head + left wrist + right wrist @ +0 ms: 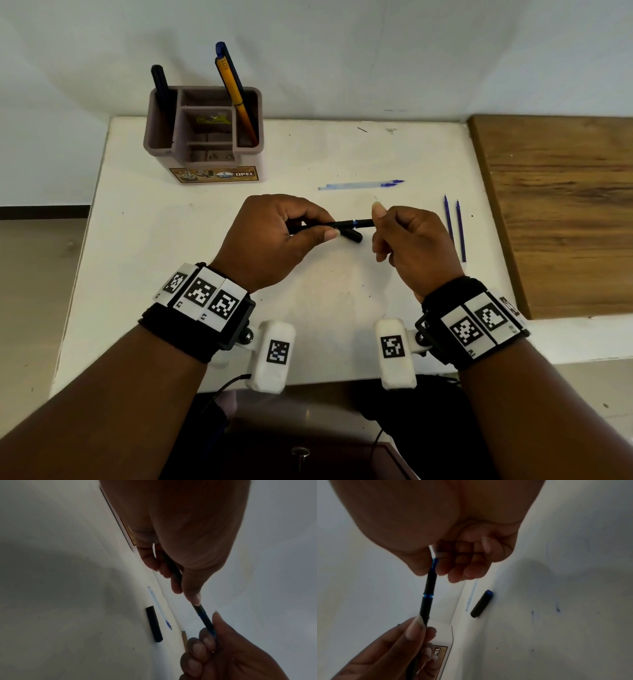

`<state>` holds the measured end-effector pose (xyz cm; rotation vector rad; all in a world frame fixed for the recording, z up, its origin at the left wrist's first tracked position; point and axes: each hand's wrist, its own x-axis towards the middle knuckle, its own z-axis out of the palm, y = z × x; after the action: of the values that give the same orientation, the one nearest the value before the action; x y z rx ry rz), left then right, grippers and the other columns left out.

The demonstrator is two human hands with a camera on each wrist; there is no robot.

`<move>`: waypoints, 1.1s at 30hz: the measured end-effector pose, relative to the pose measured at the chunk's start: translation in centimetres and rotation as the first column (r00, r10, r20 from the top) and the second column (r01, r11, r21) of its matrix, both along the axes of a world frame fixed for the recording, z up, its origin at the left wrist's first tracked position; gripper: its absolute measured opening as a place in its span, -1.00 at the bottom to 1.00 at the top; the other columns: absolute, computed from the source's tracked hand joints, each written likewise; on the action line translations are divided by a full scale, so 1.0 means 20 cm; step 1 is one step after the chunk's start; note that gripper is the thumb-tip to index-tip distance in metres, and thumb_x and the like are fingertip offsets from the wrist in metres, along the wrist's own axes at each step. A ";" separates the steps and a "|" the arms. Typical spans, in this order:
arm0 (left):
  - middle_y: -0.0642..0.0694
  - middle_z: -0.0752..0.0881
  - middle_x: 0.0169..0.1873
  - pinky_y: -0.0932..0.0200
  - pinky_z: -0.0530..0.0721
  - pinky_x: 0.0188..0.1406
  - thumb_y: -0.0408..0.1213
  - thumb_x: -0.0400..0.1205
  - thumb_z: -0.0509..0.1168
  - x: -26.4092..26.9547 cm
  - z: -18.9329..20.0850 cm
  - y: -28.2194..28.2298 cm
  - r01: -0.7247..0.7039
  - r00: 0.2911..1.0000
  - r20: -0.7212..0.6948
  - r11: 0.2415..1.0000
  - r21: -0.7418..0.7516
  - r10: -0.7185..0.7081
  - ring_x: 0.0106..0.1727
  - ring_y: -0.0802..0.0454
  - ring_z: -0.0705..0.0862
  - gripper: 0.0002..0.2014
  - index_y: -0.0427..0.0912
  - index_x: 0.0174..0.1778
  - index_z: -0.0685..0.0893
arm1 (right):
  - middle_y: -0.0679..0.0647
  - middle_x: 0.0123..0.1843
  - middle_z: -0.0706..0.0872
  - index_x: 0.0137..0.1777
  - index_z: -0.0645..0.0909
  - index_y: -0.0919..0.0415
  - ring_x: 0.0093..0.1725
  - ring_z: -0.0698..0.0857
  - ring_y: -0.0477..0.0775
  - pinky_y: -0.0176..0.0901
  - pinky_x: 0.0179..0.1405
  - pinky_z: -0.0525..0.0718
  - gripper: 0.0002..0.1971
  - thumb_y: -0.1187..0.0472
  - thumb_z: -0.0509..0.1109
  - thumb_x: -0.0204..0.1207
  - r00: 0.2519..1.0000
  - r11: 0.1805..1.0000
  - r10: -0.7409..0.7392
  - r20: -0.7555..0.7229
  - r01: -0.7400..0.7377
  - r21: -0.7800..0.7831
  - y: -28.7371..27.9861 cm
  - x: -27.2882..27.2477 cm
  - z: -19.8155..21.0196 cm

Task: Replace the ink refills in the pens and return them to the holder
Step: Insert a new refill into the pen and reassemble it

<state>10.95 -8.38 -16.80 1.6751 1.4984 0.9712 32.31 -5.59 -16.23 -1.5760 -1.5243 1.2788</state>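
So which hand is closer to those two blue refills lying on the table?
Right. The right hand sits just beside the two blue refills; the left hand is farther off, across the black pen.

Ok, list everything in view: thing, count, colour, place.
Plastic pen holder: one, mauve, far left of the table.
Pens in the holder: three; black in the left slot, yellow and blue in the right.
Used clear refills: two, nearly empty with blue tips, mid-table.
Full blue refills: two, right of the hands.
Black pen cap: one, lying on the table under the held pen.
Black pen with blue ring: one, held between both hands.
White table: one.
Wooden board: one, brown, right.
Left hand: grips the pen's barrel.
Right hand: pinches its front end.
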 end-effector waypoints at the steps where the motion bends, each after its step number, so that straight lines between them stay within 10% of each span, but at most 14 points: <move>1: 0.25 0.82 -0.21 0.39 0.63 -0.17 -0.11 0.55 0.55 0.00 0.00 0.00 0.002 1.000 -0.001 1.000 -0.002 -0.002 -0.13 0.20 0.76 -0.91 0.06 -0.06 0.87 | 0.21 -0.36 0.74 -0.30 0.62 0.33 -0.42 0.62 -0.05 -0.37 -0.42 0.51 -0.50 -0.10 0.30 0.70 1.000 1.000 0.000 0.013 0.000 0.002 0.00 0.00 0.00; 23: 0.18 0.84 -0.20 0.43 0.62 -0.14 -0.14 0.57 0.53 -0.01 -0.01 0.01 0.022 1.000 -0.010 0.999 -0.027 -0.022 -0.09 0.19 0.76 -0.93 0.01 -0.07 0.87 | 0.20 -0.37 0.75 -0.30 0.65 0.36 -0.42 0.65 -0.05 -0.29 -0.33 0.51 -0.47 -0.07 0.25 0.73 0.999 0.999 0.043 0.032 -0.043 -0.017 0.01 0.01 -0.01; 33: 0.17 0.82 -0.24 0.43 0.57 -0.22 -0.15 0.58 0.52 -0.02 -0.01 0.01 0.014 1.000 -0.003 0.999 -0.040 -0.014 -0.16 0.19 0.73 -0.95 0.00 -0.09 0.85 | 0.10 -0.33 0.73 -0.23 0.68 0.20 -0.37 0.60 -0.05 -0.38 -0.39 0.49 -0.78 0.10 0.41 0.60 0.996 0.997 0.071 -0.057 -0.070 0.026 0.00 0.01 -0.01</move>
<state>10.60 -8.24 -16.94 1.6578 1.4967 0.9257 32.52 -5.61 -16.47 -1.4692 -1.5653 1.3287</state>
